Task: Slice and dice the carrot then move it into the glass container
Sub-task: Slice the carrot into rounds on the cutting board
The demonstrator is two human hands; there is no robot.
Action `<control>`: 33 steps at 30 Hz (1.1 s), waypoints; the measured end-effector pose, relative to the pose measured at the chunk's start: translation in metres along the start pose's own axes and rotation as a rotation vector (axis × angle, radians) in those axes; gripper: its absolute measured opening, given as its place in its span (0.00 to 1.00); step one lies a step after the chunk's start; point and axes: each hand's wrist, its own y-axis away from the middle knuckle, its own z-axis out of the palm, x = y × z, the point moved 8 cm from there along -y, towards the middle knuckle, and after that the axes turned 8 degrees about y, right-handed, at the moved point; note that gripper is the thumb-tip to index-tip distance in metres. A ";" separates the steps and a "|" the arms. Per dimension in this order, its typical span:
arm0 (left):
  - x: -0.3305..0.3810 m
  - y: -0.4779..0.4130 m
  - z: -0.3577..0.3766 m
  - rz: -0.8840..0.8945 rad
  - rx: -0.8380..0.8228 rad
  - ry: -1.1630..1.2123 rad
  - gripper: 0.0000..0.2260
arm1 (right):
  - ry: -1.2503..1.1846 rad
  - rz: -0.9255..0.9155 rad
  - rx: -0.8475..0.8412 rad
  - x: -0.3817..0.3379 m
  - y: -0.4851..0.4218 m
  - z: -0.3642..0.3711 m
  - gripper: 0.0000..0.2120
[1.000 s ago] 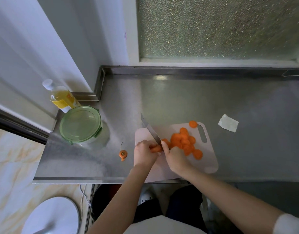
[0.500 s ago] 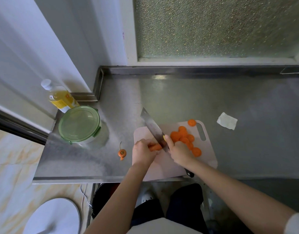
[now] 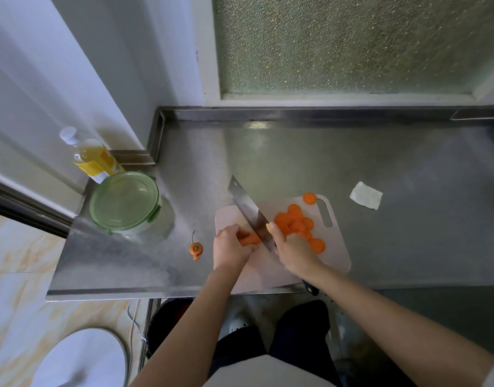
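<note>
Head view: left grip (image 3: 231,245) pinches carrot (image 3: 250,239), right grip (image 3: 294,252) clasps knife (image 3: 248,208), board (image 3: 335,255) at counter's (image 3: 407,233) front edge.

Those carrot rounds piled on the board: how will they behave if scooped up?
The carrot rounds look thin and stiff, so probably light and unbending. They lie flat and overlapped, so should slide apart rather than roll. The stray round by the cutting board edge could slip off.

Two hands (image 3: 230,245) (image 3: 294,251), one knife (image 3: 248,208), one half-cut carrot (image 3: 250,239) — one board (image 3: 335,252), one container (image 3: 124,202)
</note>
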 end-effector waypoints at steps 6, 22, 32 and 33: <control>-0.001 0.000 -0.001 -0.001 0.010 -0.009 0.11 | 0.023 -0.020 0.032 -0.006 0.011 -0.010 0.27; 0.004 0.002 -0.003 -0.058 -0.013 0.056 0.09 | 0.202 -0.012 0.040 -0.012 0.016 -0.005 0.29; 0.008 0.002 -0.004 -0.051 -0.021 0.059 0.07 | 0.193 0.003 -0.017 -0.005 0.009 0.011 0.24; 0.008 0.003 -0.004 -0.050 -0.022 0.056 0.07 | 0.203 -0.009 -0.030 -0.006 0.011 0.011 0.23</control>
